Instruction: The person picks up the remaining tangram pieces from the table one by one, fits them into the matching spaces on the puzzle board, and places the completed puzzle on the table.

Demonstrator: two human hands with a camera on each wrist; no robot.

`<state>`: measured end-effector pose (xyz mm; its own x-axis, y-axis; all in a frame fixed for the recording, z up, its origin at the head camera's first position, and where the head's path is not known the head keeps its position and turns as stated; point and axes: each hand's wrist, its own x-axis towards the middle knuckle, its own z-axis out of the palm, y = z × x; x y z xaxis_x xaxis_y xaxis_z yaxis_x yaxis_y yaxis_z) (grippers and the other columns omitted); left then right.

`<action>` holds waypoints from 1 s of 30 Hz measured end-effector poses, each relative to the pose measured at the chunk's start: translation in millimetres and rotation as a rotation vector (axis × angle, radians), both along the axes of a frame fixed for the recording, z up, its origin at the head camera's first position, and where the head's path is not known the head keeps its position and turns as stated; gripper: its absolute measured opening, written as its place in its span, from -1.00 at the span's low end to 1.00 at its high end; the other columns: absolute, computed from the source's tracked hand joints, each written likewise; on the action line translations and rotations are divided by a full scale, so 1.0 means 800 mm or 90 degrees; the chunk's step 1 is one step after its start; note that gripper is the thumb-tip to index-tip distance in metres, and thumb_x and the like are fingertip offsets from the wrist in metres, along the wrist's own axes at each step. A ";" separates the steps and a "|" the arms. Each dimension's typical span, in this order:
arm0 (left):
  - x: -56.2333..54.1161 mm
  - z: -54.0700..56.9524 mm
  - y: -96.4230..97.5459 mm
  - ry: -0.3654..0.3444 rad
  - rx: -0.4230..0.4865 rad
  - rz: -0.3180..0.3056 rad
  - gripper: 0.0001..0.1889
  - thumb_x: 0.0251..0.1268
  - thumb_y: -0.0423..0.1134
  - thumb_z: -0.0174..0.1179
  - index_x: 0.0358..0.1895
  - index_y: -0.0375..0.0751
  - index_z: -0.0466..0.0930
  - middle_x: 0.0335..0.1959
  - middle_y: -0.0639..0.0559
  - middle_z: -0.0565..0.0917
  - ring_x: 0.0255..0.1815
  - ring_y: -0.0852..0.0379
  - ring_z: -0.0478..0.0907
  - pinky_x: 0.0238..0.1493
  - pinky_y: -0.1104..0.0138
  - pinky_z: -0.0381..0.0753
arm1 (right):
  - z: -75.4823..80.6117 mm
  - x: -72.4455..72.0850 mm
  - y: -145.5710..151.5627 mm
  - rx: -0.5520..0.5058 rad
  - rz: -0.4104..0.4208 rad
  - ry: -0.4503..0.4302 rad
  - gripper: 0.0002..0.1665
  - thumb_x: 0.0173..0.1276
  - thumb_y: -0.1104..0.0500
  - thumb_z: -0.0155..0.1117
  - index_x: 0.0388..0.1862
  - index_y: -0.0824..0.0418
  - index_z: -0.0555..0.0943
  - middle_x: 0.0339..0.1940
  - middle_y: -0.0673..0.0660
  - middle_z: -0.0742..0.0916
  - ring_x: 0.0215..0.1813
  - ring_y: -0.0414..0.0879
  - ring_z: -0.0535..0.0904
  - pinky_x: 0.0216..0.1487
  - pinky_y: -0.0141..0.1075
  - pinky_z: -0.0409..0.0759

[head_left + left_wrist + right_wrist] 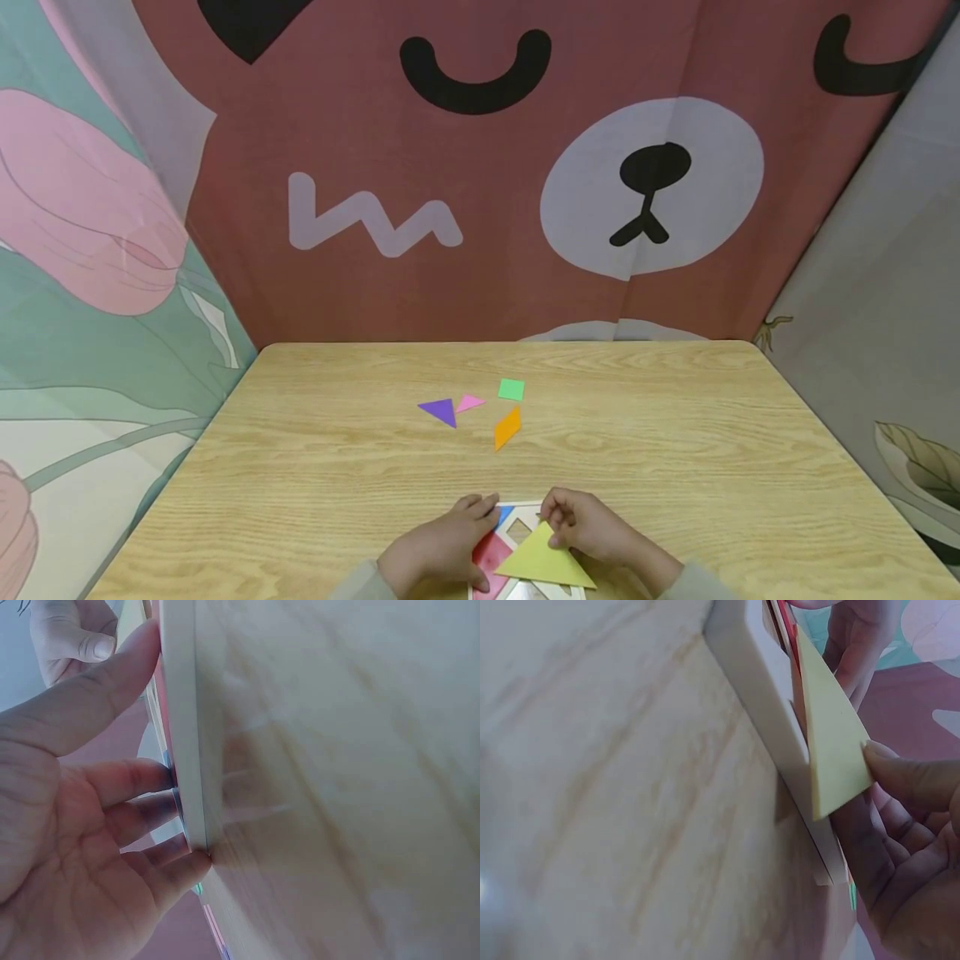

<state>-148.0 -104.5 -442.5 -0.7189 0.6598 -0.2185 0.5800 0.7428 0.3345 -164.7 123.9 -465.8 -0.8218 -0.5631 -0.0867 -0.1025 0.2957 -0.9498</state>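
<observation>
A white tangram tray lies at the table's near edge, with a red piece and a blue piece set in it. My left hand rests along the tray's left side, fingers extended over the rim and the red and blue pieces. In my right hand, a yellow triangle is pinched between thumb and fingers. The triangle sits tilted over the tray's right part, its tip close to the red piece, and hides several slots beneath it.
Farther back on the wooden table lie a purple triangle, a pink triangle, a green square and an orange parallelogram. Behind the table hangs a curtain with a bear print.
</observation>
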 end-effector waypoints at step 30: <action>0.000 -0.002 -0.001 0.011 0.005 -0.002 -0.17 -0.20 0.02 0.30 0.23 -0.25 0.22 0.27 -0.04 0.15 0.24 -0.02 0.07 0.11 0.30 0.23 | 0.002 0.007 -0.006 -0.021 0.045 0.010 -0.77 -0.08 0.49 0.22 -0.40 0.34 0.45 -0.56 0.03 0.47 -0.55 -0.29 0.34 -0.56 -0.50 0.35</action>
<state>-148.4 -105.0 -444.3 -0.7208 0.6635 -0.2004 0.5880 0.7384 0.3301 -158.9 119.3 -464.4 -0.7810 -0.6222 -0.0551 -0.1365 0.2562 -0.9569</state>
